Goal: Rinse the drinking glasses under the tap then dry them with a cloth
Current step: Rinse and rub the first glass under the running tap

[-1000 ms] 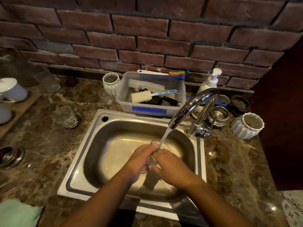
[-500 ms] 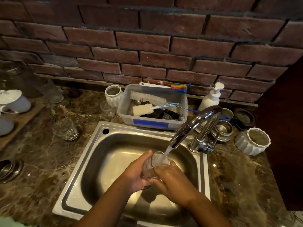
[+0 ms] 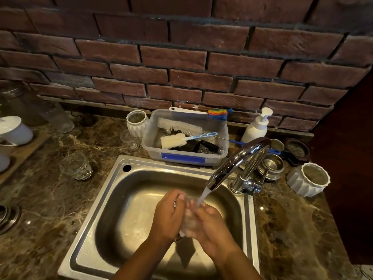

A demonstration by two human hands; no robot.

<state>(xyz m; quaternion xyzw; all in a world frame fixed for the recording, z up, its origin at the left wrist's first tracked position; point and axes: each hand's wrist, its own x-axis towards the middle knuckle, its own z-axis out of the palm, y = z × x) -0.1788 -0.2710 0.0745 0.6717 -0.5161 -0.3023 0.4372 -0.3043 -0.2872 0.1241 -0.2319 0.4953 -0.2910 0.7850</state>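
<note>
A clear drinking glass (image 3: 189,219) is held over the steel sink (image 3: 125,209), right under the stream running from the chrome tap (image 3: 234,164). My left hand (image 3: 168,215) grips its left side. My right hand (image 3: 212,223) wraps its right side, fingers curled round it. Most of the glass is hidden between my hands. A second faceted glass (image 3: 75,165) stands on the marble counter left of the sink. A smaller clear glass (image 3: 129,139) stands further back beside a white ribbed cup (image 3: 137,122). No cloth is in view.
A plastic tub (image 3: 185,156) with brushes sits behind the sink. A soap pump bottle (image 3: 256,126), steel bowls (image 3: 270,166) and a white ribbed pot (image 3: 308,178) stand right of the tap. White cups (image 3: 14,130) on a wooden board are far left. A brick wall backs the counter.
The glass has tipped over between my hands under the stream, and both hands have closed further round it. The view has tilted down slightly.
</note>
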